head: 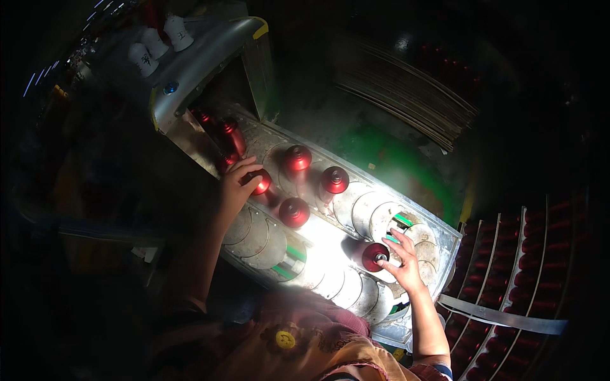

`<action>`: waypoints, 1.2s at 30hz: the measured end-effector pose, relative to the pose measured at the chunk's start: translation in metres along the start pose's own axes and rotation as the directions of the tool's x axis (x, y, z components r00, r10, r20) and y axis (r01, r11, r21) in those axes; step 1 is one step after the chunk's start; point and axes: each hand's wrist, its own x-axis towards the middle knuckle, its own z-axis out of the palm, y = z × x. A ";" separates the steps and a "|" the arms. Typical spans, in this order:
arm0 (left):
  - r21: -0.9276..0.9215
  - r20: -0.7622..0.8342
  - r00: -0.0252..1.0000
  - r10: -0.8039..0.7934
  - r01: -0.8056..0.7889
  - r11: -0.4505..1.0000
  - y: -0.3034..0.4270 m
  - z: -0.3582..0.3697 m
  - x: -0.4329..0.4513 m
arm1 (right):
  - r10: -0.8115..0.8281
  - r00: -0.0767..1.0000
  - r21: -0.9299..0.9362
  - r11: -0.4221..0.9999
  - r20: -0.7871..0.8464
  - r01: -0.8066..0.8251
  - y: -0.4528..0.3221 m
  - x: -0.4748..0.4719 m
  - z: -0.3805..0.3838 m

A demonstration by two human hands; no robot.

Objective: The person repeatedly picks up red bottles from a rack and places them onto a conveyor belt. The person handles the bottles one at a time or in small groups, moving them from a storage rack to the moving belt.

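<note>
Under my left hand (240,183) is a glossy red bottle (261,183), its shoulder between my thumb and fingers. My right hand (402,262) is at another red bottle (372,257), the thumb over its neck and the fingers spread beyond it; whether they grip it is unclear. Both bottles stand upright on a conveyor of overlapping round metal plates (356,209). Between my hands stand more red bottles, one nearer me (294,213) and two towards the far rail (335,180) (298,158). Several others crowd left of them, by the tunnel mouth.
A metal machine hood (209,57) covers the conveyor's left end, with white cups (143,59) on top. A raised metal rail (405,190) edges the far side. Racks of red bottles (510,266) stand right, near a pale curved strip (505,319). Stacked flat sheets (405,95) lie beyond.
</note>
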 end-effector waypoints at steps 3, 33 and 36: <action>0.186 -0.044 0.997 0.062 -0.053 0.981 -0.017 -0.006 -0.017 | 0.222 0.973 0.109 0.968 0.062 -0.228 0.015 -0.045 0.025; -0.389 -0.133 0.930 -0.344 0.270 0.881 0.048 0.016 -0.127 | -0.097 0.952 0.115 0.984 -0.290 0.136 -0.029 0.205 0.119; -0.383 -0.084 0.918 -0.387 0.329 0.863 0.041 0.003 -0.142 | -0.318 0.946 0.221 0.919 -0.066 0.325 -0.058 0.148 0.084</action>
